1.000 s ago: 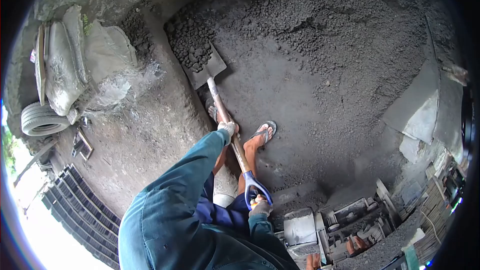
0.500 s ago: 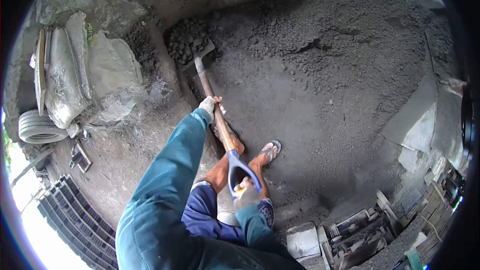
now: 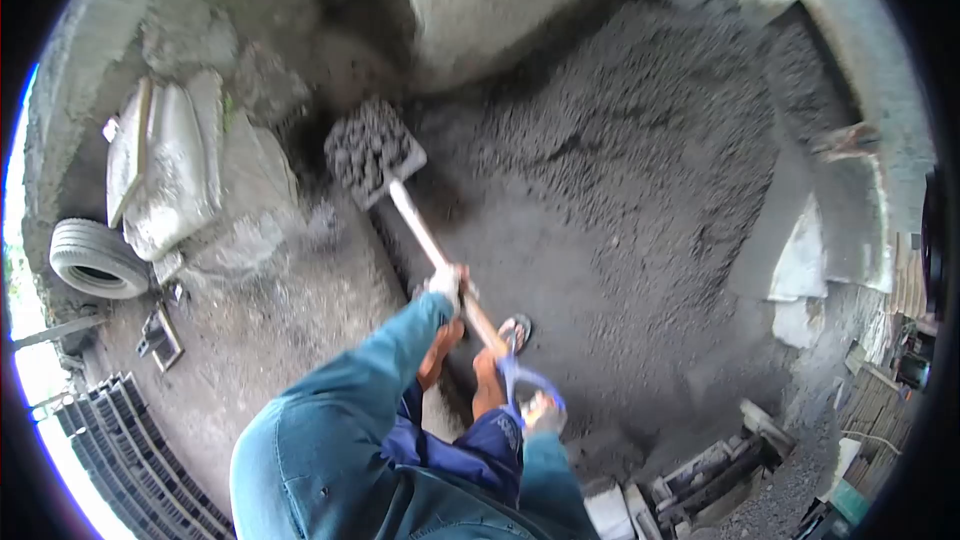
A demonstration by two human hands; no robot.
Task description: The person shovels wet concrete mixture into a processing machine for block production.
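Note:
I hold a shovel with a wooden shaft and a blue D-grip. My left hand, in a pale glove, grips the shaft about halfway down. My right hand, also gloved, is closed on the blue grip near my waist. The metal blade is lifted off the ground and carries a heap of dark lumpy gravel. It hangs left of the big dark gravel pile. My feet in sandals stand on the dirt below the shaft.
Grey sacks lie at the left beside an old tyre. Stacked dark tiles fill the lower left. Concrete slabs lean at the right, with block moulds and rubble at the lower right. A concrete wall stands behind.
The loaded blade has risen off the ground and swung left, away from the pile. Both hands stayed on the shovel, and the view has tilted and blurred.

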